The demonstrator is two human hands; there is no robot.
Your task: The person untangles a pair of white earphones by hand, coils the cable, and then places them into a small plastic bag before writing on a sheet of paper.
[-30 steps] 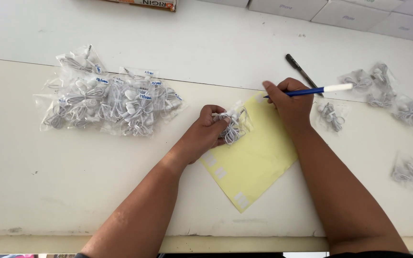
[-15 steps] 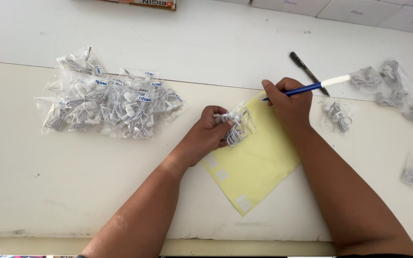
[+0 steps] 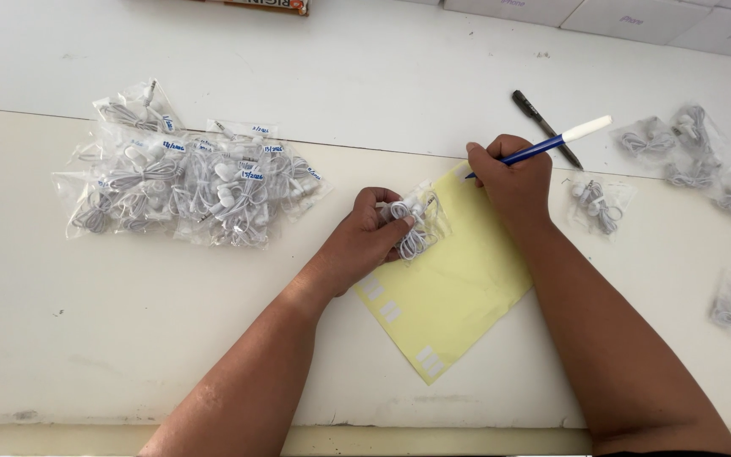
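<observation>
White worktop (image 3: 86,338) fills the frame. At its middle my left hand (image 3: 364,245) has its fingers clenched on a small clear bag of white earphones (image 3: 414,227), held at the left edge of a yellow sticker sheet (image 3: 458,296). My right hand (image 3: 513,182) grips a blue pen (image 3: 552,144), tip on the sheet's upper corner. Labelled bags (image 3: 188,182) lie heaped at upper left; loose bags (image 3: 704,161) at right.

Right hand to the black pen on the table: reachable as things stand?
Probably yes. The black pen lies just beyond the right hand on bare table, nothing between. But that hand's fingers already hold the blue pen, so it would need freeing first.
</observation>
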